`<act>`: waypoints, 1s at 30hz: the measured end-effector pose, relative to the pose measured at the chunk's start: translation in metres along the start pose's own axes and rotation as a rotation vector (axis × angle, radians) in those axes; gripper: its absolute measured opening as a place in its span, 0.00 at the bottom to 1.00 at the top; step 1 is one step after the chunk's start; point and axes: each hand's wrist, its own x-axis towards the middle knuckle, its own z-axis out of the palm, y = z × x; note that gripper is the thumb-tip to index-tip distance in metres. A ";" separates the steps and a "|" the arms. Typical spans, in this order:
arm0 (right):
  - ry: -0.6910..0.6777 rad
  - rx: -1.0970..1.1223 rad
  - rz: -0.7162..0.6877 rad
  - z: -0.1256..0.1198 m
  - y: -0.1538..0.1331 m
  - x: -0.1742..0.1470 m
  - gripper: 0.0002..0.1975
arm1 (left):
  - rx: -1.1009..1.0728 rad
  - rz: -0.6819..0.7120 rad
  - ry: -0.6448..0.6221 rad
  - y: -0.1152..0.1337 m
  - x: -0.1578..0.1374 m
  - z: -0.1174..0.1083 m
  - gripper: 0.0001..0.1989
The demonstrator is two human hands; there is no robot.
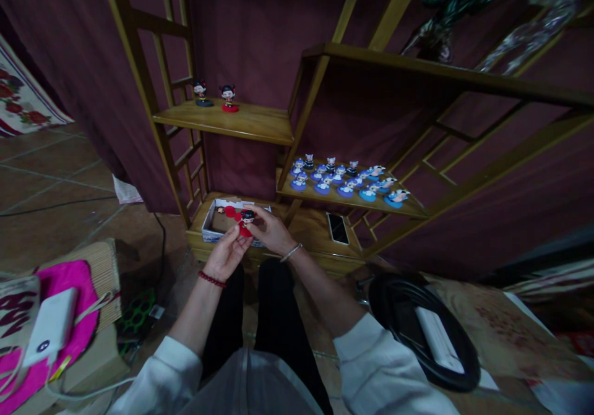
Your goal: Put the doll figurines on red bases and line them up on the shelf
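Between both hands is a small black-haired doll figurine on a red round base. My left hand has its fingertips closed on the red base from below. My right hand grips the figurine from the right, fingers at its head and body. Just beneath them sits a shallow white cardboard box, holding red round pieces and a small figurine part. Two similar figurines stand on the upper left shelf: one with a dark base, one with a red base.
Several purple and blue figurines crowd the middle shelf at right. A phone lies on the lowest board. On the right is a black coiled hose; at left, a white power bank on pink cloth. A green statue tops the upper shelf.
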 end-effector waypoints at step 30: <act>-0.043 0.230 0.190 -0.009 0.002 0.007 0.19 | 0.093 -0.023 -0.011 0.008 -0.003 0.018 0.07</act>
